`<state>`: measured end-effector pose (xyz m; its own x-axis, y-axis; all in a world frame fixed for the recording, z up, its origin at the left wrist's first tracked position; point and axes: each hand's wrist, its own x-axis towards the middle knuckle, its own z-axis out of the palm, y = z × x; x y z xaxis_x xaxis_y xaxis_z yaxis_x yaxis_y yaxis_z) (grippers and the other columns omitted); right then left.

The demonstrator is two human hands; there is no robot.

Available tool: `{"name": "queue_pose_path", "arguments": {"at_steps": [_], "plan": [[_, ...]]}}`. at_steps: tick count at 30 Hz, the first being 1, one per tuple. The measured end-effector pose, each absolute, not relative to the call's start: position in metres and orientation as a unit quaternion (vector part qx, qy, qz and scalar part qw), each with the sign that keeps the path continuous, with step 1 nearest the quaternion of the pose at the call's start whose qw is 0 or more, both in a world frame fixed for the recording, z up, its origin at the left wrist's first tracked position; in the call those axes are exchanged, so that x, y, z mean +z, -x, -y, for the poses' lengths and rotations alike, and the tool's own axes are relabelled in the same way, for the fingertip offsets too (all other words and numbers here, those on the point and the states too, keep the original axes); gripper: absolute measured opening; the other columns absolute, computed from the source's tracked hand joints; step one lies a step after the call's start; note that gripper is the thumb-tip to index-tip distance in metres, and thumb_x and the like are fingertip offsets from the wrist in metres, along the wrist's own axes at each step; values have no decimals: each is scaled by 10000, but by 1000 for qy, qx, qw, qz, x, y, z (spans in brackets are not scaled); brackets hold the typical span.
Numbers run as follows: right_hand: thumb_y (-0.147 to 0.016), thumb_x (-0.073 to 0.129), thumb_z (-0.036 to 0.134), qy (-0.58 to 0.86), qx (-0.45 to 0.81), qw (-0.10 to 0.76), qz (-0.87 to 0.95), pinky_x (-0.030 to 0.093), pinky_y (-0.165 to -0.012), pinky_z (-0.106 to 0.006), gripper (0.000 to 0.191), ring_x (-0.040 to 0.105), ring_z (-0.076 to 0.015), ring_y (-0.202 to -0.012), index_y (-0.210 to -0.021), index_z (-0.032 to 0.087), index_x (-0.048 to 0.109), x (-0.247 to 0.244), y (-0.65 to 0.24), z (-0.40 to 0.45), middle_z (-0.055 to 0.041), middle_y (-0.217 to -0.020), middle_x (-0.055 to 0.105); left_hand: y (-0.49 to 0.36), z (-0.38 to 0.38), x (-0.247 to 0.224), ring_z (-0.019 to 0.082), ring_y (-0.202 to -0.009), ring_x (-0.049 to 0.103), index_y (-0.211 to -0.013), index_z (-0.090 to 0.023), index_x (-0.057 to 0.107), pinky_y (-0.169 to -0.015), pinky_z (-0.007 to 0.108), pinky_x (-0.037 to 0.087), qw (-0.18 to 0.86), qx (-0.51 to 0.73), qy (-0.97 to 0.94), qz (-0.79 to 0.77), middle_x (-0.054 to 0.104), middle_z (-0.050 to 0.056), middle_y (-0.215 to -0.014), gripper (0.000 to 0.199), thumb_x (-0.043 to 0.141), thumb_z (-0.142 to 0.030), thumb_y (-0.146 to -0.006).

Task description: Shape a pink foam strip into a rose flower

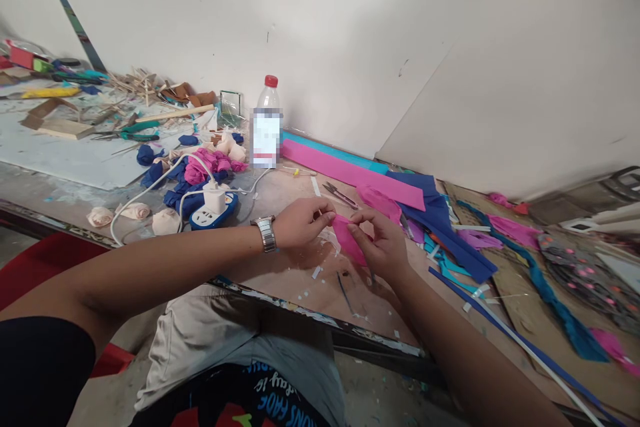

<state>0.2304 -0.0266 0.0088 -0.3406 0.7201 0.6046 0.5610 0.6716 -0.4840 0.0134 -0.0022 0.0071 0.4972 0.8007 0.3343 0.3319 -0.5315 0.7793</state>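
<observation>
Far left, an open wooden box (65, 128), loose sticks (140, 85) and green-handled pliers (143, 126) lie on the table (285, 273); next, crumpled dark blue bits (175, 199) and pink bits (210, 165) in a pile, cream rolls (165, 221) in front, power strip (205, 217) with a white plug in it, then an upright red-capped bottle (267, 137) near the wall. Left hand (303, 221), watch (268, 235) on wrist, thumb and finger pinched at the left edge of a pink piece (349, 240), which is held up between both hands over the table; snips (341, 195) and a long pink strip (357, 177) lie behind it. Right hand (383, 243) grips the upper right edge, thumb against finger. Further right: dark blue sheet (465, 247), then cardboard (510, 300) with a teal twisted strip (575, 327) across it
</observation>
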Motion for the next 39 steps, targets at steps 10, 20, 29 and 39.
{"name": "queue_pose_path", "arguments": {"at_steps": [10,20,29,39], "plan": [[-931,637,258,374,90,384,839,500,-750,-344,32,645,-194,-816,-921,233,654,9,-229,24,-29,-862,698,-13,2,4,138,-825,597,-1046,-179,665,-731,264,465,338,366,-803,-329,699,37,-997,267,499,-372,-965],[-900,695,214,335,71,399,851,534,-769,-358,56,672,-199,-848,-943,240,717,7,-229,22,-48,-888,727,-14,-1,2,145,-868,634,-972,-181,724,-768,265,495,353,365,-810,-294,725,46,-976,250,592,-388,-925],[-888,712,275,359,81,400,839,524,-734,-363,40,662,-203,-797,-913,248,695,5,-230,22,-33,-848,717,-15,2,3,138,-825,624,-943,-173,708,-736,256,484,371,370,-795,-307,715,36,-928,253,615,-404,-899],[-907,686,300,363,82,389,842,503,-738,-355,69,649,-198,-784,-877,239,677,7,-230,23,-29,-816,704,-14,2,6,127,-791,597,-903,-168,700,-727,256,463,373,381,-789,-305,703,27,-888,244,643,-404,-873]]}}
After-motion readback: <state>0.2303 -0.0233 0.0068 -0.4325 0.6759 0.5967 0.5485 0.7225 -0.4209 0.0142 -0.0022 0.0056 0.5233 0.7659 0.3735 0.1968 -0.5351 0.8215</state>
